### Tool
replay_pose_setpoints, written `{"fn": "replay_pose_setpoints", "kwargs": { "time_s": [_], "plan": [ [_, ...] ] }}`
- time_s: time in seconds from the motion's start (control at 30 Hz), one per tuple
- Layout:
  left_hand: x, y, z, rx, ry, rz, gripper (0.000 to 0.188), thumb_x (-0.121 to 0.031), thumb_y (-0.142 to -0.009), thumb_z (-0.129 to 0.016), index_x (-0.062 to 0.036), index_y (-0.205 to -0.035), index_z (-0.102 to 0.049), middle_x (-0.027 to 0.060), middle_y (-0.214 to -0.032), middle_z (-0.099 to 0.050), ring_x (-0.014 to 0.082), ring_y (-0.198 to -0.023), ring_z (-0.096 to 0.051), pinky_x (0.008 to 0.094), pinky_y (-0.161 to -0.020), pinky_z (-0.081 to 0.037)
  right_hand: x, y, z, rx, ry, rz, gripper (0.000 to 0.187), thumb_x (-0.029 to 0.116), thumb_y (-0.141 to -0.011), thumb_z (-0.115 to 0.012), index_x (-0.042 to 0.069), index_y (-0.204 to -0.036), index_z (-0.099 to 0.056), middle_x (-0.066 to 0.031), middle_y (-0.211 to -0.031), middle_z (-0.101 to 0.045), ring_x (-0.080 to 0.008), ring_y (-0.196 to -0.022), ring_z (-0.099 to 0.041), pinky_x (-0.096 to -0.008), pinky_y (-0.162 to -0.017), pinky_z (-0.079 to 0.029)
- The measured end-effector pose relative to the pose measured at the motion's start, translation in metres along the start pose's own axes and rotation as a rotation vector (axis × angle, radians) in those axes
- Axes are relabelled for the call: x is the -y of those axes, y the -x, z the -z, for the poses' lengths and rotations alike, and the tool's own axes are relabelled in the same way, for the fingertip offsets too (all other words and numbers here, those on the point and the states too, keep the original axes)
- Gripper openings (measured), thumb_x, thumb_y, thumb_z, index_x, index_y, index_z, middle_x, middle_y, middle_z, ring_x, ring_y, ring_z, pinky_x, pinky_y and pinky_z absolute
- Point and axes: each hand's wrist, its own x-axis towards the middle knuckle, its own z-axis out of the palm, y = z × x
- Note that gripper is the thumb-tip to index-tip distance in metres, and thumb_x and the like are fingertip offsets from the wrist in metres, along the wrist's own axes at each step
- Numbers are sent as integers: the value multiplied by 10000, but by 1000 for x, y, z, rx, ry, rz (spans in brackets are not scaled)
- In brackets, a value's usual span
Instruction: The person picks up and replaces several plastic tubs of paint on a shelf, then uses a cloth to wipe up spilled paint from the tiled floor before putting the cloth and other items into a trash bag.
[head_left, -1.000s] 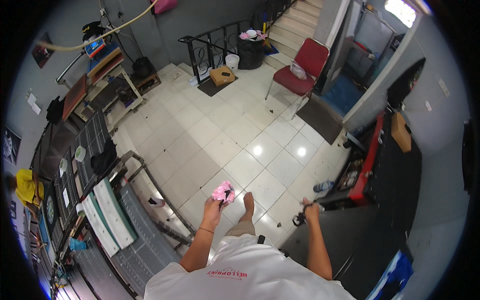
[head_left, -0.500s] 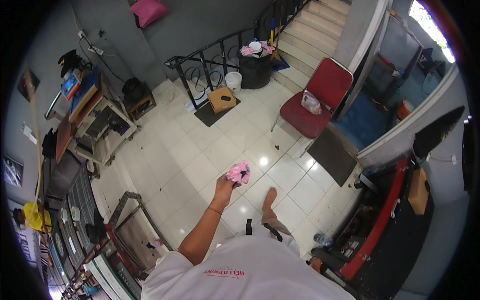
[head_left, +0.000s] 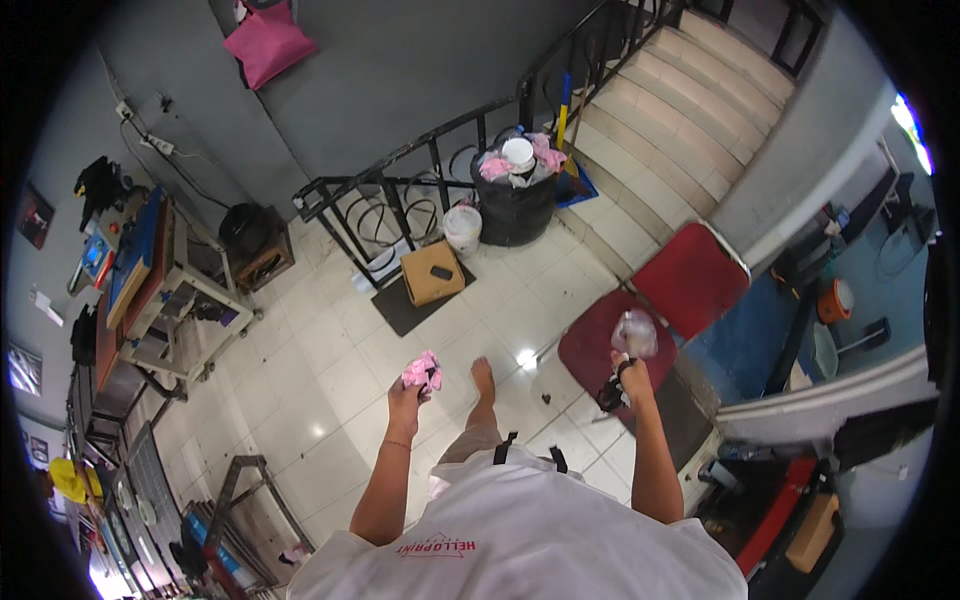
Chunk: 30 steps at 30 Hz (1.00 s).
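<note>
My left hand (head_left: 405, 405) is closed around a crumpled pink wad (head_left: 422, 372) with black patches, held out over the tiled floor. Whether the wad is cloth or paper I cannot tell. To the right, my right hand (head_left: 631, 378) reaches out over the red chair (head_left: 580, 340). Its fingers are closed on a dark crumpled piece (head_left: 610, 394) with a little white at its top. Just beyond those fingers is a clear plastic bag (head_left: 636, 332) with pale contents, over the chair seat. From this angle I cannot tell whether the hand touches the bag.
A black-lined bin (head_left: 515, 212) stuffed with pink scraps stands by the stairs (head_left: 650, 125), with a white bucket (head_left: 462, 230) beside it. A cardboard box (head_left: 432, 273) sits on a dark mat. On the left is a wheeled workbench (head_left: 180, 300); a metal frame (head_left: 235, 510) leans lower down.
I have moved forward, closer to the chair and stairs. My right hand has come up from low at my right side to the chair, holding a dark piece. The left still holds the pink wad.
</note>
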Motion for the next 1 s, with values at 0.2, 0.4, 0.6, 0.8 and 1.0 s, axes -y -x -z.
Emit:
{"fn": "replay_pose_setpoints", "kwargs": {
  "time_s": [0.2,0.4,0.6,0.8,1.0],
  "plan": [
    [-89,-266,-136,37,-125,-119,272,-128,-778,-623,-13,-1025,-630,39,-843,-638,103,-674,-591,244,-573,-492,49,-116,-8,-11,-74,-121,362,170,-874,-556,-23,-1167,-465,-72,-769,-549,-148,-638,-543,-296,-532,-438],
    [-137,-493,-272,49,-286,-143,295,-189,-729,-679,15,-939,-643,77,-783,-646,135,-625,-601,294,-543,-474,78,-207,-8,-135,-226,-266,280,106,-844,-466,-22,-1090,-504,-90,-771,-565,-172,-613,-569,-301,-554,-475],
    [-127,-680,-379,-92,-675,-217,487,-201,-702,-698,44,-1106,-579,229,-996,-641,345,-924,-623,375,-809,-490,-3,-389,-13,-132,211,-141,233,121,-842,-447,-14,-1016,-526,-54,-727,-544,-152,-589,-540,-305,-542,-454],
    [-62,-774,-394,11,-1157,-382,666,-167,-770,-609,7,-1364,-364,220,-1381,-405,349,-1277,-395,405,-1057,-327,-72,-483,-63,-9,226,-374,239,136,-828,-497,21,-1037,-510,-61,-763,-549,-133,-576,-531,-300,-476,-415],
    [-44,-790,-399,55,-1337,-493,676,-165,-801,-586,-23,-1396,-298,197,-1378,-387,399,-1259,-360,472,-1045,-299,-141,-473,-75,40,183,-734,170,113,-826,-491,10,-960,-514,-110,-806,-556,-213,-676,-570,-365,-570,-458]
  ]
}}
